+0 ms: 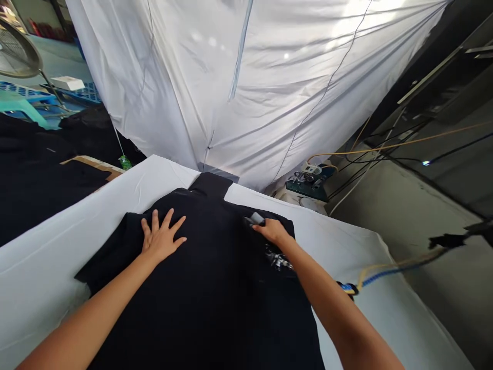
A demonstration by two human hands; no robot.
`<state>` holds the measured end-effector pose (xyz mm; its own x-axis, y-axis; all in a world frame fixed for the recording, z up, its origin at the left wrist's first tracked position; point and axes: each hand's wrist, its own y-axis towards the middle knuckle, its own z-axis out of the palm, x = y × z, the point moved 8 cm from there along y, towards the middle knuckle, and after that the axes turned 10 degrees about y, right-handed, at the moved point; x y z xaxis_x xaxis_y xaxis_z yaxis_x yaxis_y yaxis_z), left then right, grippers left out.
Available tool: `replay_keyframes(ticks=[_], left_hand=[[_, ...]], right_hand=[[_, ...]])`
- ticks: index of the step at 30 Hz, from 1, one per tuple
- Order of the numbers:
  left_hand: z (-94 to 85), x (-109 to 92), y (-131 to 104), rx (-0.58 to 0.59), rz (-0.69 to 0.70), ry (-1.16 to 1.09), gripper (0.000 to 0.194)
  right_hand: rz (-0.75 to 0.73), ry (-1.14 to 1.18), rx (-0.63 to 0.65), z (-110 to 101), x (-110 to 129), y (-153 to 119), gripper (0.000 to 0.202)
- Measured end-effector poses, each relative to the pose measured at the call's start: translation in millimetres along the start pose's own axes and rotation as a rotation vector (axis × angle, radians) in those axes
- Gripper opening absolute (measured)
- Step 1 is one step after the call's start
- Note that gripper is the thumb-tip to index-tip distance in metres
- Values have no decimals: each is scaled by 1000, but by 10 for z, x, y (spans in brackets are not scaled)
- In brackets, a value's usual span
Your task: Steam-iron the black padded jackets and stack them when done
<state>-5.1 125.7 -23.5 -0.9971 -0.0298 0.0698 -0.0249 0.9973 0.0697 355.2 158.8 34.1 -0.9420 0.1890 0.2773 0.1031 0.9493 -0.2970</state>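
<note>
White-covered table [339, 236], black garment [208, 293] under the flat, spread left hand [162, 238], right hand [272, 231] gripping an iron [257, 219] over it

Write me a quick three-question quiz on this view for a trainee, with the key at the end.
1. True or false: the left hand is curled into a fist.
2. Which hand grips the grey-and-dark tool? A) the left only; B) the right only; C) both.
3. Fill in the blank: the fan shows near the picture's upper ____ corner.

Key:
1. False; its fingers are spread over the black garment.
2. B; the right hand is closed around it.
3. Left.
</note>
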Motion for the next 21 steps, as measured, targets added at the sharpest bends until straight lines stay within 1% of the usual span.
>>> replay_keyframes(ticks=[2, 3, 5, 6, 7, 9, 11, 14, 16, 17, 18, 19, 20, 21], left_hand=[[197, 88, 28, 93, -65, -20, 73], [308, 118, 18, 134, -90, -36, 76], [474, 145, -15, 161, -110, -57, 78], [522, 148, -30, 153, -107, -58, 79], [550, 147, -41, 141, -101, -57, 79], [572, 145, -47, 132, -91, -54, 81], [571, 147, -37, 144, -92, -50, 81], [563, 148, -13, 177, -106, -37, 82], [555, 132, 1, 187, -103, -39, 83], [550, 120, 8, 187, -96, -46, 83], [543, 106, 15, 185, -88, -57, 83], [534, 96, 22, 183, -81, -71, 84], [523, 89, 28, 183, -77, -87, 84], [507, 88, 32, 187, -73, -106, 85]], right_hand=[[-63, -4, 57, 210, 465, 124, 59], [-80, -6, 80, 295, 642, 191, 59], [-92, -16, 104, 384, 859, 337, 60], [-89, -20, 104, 380, 893, 416, 60], [-78, -24, 97, 346, 877, 495, 60], [-22, -31, 70, 205, 700, 640, 59], [84, -34, 22, 7, 372, 735, 59], [270, -37, -61, -277, -186, 753, 61], [351, -56, -88, -391, -434, 734, 62], [359, -76, -84, -412, -481, 735, 63], [336, -98, -68, -405, -463, 744, 63], [287, -116, -49, -374, -381, 756, 64], [215, -127, -28, -317, -237, 763, 64], [126, -125, -8, -237, -38, 758, 64]])
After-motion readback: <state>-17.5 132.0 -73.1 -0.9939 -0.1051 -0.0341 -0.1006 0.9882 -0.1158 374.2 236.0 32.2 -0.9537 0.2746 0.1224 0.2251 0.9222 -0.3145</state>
